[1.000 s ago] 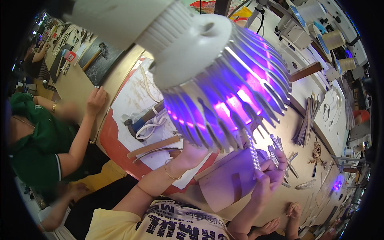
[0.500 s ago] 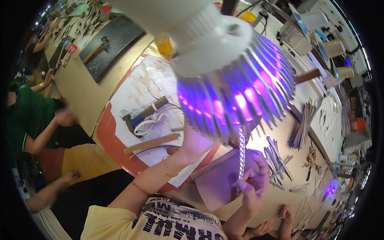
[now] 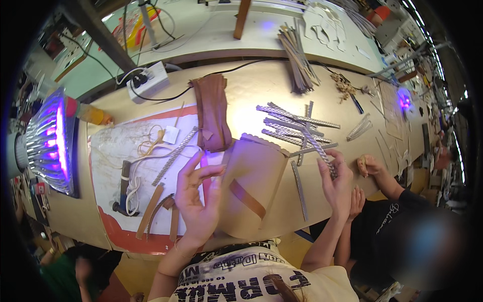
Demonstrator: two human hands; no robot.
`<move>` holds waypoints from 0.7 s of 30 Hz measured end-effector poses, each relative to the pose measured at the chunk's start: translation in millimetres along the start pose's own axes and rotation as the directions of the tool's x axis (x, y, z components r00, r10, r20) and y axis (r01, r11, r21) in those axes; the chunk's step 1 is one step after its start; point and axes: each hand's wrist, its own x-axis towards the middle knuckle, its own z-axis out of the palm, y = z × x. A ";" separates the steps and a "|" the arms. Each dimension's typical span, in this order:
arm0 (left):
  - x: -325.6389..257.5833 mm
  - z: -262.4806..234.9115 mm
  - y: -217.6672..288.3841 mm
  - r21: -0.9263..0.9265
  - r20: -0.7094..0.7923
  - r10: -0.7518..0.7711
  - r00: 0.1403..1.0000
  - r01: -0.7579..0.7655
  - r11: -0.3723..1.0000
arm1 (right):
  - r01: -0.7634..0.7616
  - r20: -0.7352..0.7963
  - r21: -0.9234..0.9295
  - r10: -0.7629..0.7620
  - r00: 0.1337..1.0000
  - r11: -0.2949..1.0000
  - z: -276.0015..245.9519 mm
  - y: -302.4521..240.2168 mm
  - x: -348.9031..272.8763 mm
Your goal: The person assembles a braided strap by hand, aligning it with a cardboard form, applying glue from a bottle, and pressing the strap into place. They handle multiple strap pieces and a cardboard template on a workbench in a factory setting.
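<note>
My right hand (image 3: 336,183) pinches the lower end of a braided silvery-grey strip (image 3: 315,144), which slants up and left over a pile of similar braided strips (image 3: 289,124) on the table. My left hand (image 3: 198,199) is raised, fingers bent and apart, with nothing visible in it. It hovers beside a tan sheet (image 3: 249,166) with a scalloped far edge. A flat brown strip (image 3: 247,200) lies across that sheet. Beyond my left hand rests a folded bundle of brown leather-like strips (image 3: 211,110).
At left stand a purple-lit lamp (image 3: 48,143) and a hammer (image 3: 125,186) on a white sheet (image 3: 113,151). A power strip (image 3: 148,83) with a black cable lies farther back. On my right, a co-worker's hands (image 3: 370,165) rest at the table edge.
The view has swung right, so the lamp sits at the left instead of over the middle. My left hand now shows fully, and the braided strip remains in my right hand.
</note>
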 end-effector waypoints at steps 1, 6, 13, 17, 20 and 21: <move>-4.2 -2.7 -2.7 0.038 -0.002 0.001 1.000 -0.001 0.999 | -0.060 0.023 -0.106 0.063 0.998 0.993 -9.5 19.0 -2.7; -12.3 -19.0 -15.9 0.153 -0.055 0.029 0.998 -0.020 0.988 | -0.154 0.030 -0.332 0.173 0.984 0.931 -20.2 102.2 -20.3; -22.0 -28.5 -21.9 0.255 -0.125 0.090 0.988 -0.055 0.965 | -0.012 -0.180 -0.587 -0.116 0.977 0.809 -15.8 121.4 -18.2; -27.7 -29.4 -18.8 0.250 -0.137 0.113 0.984 -0.076 0.965 | 0.131 -0.145 -0.486 -0.228 0.963 0.864 3.3 99.9 11.5; -30.9 -31.3 -16.0 0.232 -0.145 0.118 0.982 -0.082 0.969 | 0.311 0.047 -0.360 -0.316 0.948 0.879 29.6 87.4 26.0; -32.4 -32.5 -15.3 0.227 -0.151 0.119 0.981 -0.083 0.970 | 0.264 0.067 -0.348 -0.257 0.964 0.900 32.8 87.0 28.3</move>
